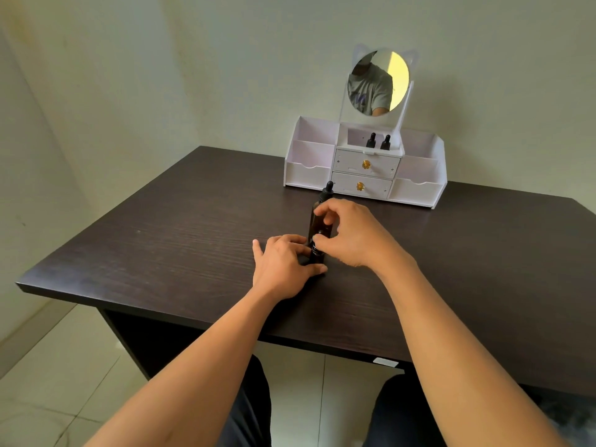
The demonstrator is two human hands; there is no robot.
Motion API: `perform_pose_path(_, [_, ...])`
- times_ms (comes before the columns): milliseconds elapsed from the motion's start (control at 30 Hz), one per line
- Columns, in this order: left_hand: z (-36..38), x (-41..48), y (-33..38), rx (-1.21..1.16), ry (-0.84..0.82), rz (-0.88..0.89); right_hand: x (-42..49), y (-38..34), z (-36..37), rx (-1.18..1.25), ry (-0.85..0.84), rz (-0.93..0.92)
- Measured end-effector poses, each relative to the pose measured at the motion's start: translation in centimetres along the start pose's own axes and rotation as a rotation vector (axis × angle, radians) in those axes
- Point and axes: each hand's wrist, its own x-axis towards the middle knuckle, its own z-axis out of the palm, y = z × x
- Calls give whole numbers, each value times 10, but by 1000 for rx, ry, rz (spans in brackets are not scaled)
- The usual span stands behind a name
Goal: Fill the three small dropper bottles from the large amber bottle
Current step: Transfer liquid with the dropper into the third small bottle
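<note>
Steadying a small bottle (316,256) on the desk (161,240), the left hand (283,264) wraps narrowly round its base, likely so it cannot tip. The right hand (350,235) pinches its cap, probably to unscrew it. Just behind stands the amber bottle (317,221). Two more droppers (378,141) wait farther back, in the organizer (309,162).

From my seat, the small bottle (316,254) was mostly hidden between my left hand (283,261) and right hand (350,233), so I could not tell whether its cap was on. The large amber bottle (319,217) behind showed only its dropper top and part of its body. Two far bottles (378,141) in the organizer (364,162) showed only their tops. My elbows were cut off at the near edge.
</note>
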Motion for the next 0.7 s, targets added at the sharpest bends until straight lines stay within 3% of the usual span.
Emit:
perform_pose_path(67, [0,0,-1,7,3,-5,2,2,5,-74,21,18])
perform_pose_path(400, [1,0,0,5,2,-7,6,10,3,167,5,-79])
perform_pose_path(533, [1,0,0,2,2,-5,6,11,6,78,41,-63])
perform_pose_path(700, [0,-1,1,2,2,-3,7,9,5,132,-11,-72])
